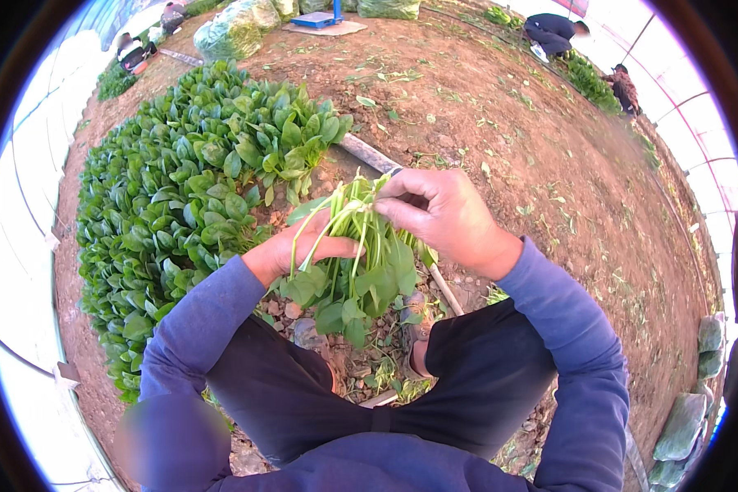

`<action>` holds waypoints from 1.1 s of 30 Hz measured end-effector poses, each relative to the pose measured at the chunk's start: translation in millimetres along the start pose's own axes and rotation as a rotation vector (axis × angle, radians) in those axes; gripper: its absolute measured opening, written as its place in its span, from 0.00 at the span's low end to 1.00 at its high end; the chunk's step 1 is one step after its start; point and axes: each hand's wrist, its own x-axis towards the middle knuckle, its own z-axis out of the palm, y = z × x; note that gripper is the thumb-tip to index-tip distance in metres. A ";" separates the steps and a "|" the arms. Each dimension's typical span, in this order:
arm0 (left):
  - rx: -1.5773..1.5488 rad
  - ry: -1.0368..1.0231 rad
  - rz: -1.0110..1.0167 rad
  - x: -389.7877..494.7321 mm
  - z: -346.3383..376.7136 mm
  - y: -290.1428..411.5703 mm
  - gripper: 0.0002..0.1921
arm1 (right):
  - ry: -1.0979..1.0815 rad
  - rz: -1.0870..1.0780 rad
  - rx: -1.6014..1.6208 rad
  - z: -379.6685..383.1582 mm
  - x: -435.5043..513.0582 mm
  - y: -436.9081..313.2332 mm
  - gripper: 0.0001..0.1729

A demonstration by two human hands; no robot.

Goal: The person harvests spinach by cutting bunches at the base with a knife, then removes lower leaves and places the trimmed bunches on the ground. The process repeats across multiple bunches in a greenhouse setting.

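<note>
A bunch of spinach point(369, 270) hangs leaves-down in front of me, its pale cut stem ends turned upward. My left hand point(310, 243) is wrapped around the stems from the left, with the thumb across the front. At the top right of the bunch, my right hand point(446, 215) pinches thumb and forefinger together at the stem ends. Whether something thin sits between those fingertips is too small to tell. Below the bunch, my shoes point(415, 338) rest on soil strewn with loose leaves.
Dense growing spinach point(184, 209) fills the bed at left. A pipe point(369, 152) lies on bare soil point(529, 203) beyond my hands. Filled plastic bags point(237, 31) and a blue platform scale point(317, 19) stand farther off. Several people, including a crouching person point(550, 34), are in the distance.
</note>
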 end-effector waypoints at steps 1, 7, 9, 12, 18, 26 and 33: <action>-0.017 -0.007 -0.003 -0.9 0.3 1.2 0.31 | 0.005 0.088 0.066 -2.4 0.0 -5.8 0.07; -0.064 0.012 0.037 0.9 -4.1 -6.2 0.32 | -0.024 0.109 0.169 -1.1 -7.9 -7.1 0.09; -0.008 0.027 0.045 1.5 -5.0 -7.6 0.31 | -0.071 0.156 0.093 2.1 -9.5 -13.6 0.12; 0.017 0.040 0.060 4.6 -0.4 -7.3 0.31 | 0.025 -0.058 -0.085 9.4 -9.6 -1.8 0.11; 0.095 0.032 0.100 6.6 1.5 -6.3 0.31 | 0.095 -0.055 -0.102 7.7 -8.5 -6.9 0.07; 0.261 -0.054 0.060 8.1 2.6 -1.1 0.35 | 0.412 -0.142 -0.316 -42.1 13.8 23.3 0.23; 0.356 -0.036 0.009 4.8 1.5 -10.1 0.30 | 0.085 -0.270 -0.215 -5.5 10.9 17.3 0.18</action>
